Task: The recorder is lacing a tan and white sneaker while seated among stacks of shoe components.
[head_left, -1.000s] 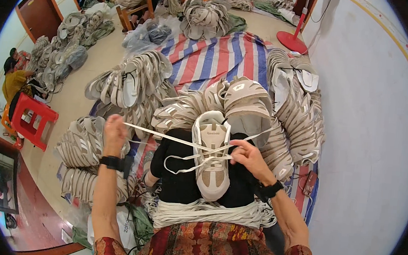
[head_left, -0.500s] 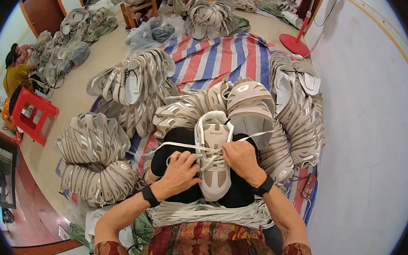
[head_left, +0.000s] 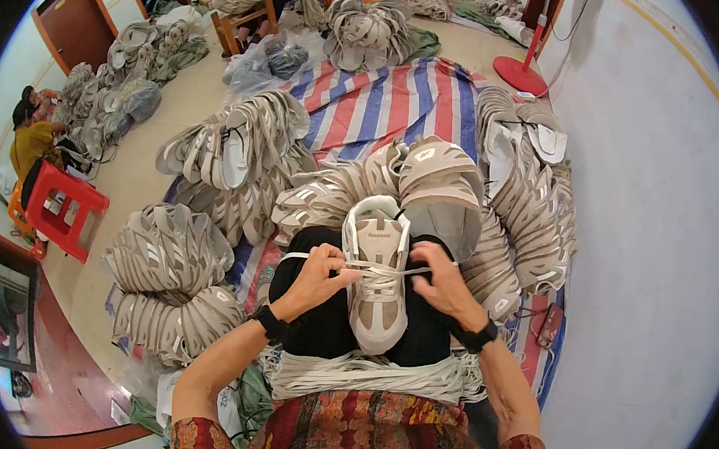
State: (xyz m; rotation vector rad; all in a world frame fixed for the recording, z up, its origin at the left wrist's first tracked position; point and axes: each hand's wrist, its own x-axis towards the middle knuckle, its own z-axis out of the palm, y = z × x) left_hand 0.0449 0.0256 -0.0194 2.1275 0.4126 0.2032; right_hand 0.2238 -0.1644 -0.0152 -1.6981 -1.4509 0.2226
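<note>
The beige shoe upper rests lengthwise on the person's black trousers, toe toward the body, between the two hands. The left hand pinches the off-white lace beside the eyelets; the right hand is at the lace's other side, but blur hides whether its fingers are closed on it. The upper looks light and pliable, likely to shift under a sideways pull, so the sides are best steadied; the lace seems soft, flat and best taken near the eyelets
</note>
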